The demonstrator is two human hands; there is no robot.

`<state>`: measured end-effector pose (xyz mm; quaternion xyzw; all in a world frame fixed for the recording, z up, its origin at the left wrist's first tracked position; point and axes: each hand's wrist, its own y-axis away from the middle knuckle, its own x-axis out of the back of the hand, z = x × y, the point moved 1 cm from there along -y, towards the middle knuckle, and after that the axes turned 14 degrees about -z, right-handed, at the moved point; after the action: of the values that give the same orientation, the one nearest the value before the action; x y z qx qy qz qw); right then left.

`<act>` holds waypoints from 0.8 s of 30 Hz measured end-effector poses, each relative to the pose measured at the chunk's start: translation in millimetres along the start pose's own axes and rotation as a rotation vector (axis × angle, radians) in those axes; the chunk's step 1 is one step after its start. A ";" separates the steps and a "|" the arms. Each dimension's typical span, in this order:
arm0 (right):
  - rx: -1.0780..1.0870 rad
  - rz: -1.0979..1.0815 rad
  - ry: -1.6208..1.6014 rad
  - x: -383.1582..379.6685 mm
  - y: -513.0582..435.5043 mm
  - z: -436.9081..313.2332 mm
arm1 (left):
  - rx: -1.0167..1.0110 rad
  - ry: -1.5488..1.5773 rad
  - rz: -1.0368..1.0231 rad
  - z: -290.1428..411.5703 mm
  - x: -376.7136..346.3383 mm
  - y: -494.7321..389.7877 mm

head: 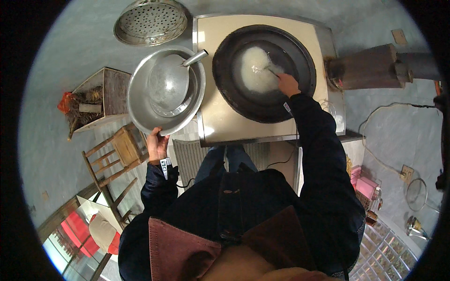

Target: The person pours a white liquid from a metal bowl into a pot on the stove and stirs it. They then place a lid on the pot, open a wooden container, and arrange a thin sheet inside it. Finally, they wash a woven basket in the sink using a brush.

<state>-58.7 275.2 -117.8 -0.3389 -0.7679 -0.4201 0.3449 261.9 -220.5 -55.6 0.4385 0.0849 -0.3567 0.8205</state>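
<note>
A large dark wok (270, 109) is set in the cream-topped stove (219, 130), with a whitish, wet mass (256, 77) in its middle. My right hand (289, 85) grips the thin handle of a utensil (271, 71) whose far end lies in that mass; its kind cannot be told. My left hand (158, 144) holds the near rim of a wide metal basin (140, 116), left of the stove. Inside the basin rest a big metal ladle or scoop (168, 79), its tubular handle over the right rim, and under it a smaller metal bowl (175, 111).
A perforated metal steamer (151, 23) is at the upper left. A wooden box (116, 92) with dry brush and a wooden chair (126, 145) stand left. A stovepipe (365, 68) adjoins the stove's right side. A strainer (416, 195) hangs at the far right.
</note>
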 end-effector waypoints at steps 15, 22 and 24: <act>0.213 0.043 0.435 41.0 93.9 -50.3 | -0.021 0.048 -0.108 5.9 -14.4 6.7; 0.121 -0.070 0.308 62.0 121.2 -28.7 | 0.008 0.057 -0.136 7.3 -9.2 1.5; 0.014 -0.216 0.294 65.5 115.2 -19.1 | 0.014 0.051 -0.134 7.0 -6.7 -0.4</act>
<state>4.4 321.7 -9.2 -0.1872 -0.7440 -0.4944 0.4087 255.5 -222.7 -48.6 0.4466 0.1324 -0.4000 0.7893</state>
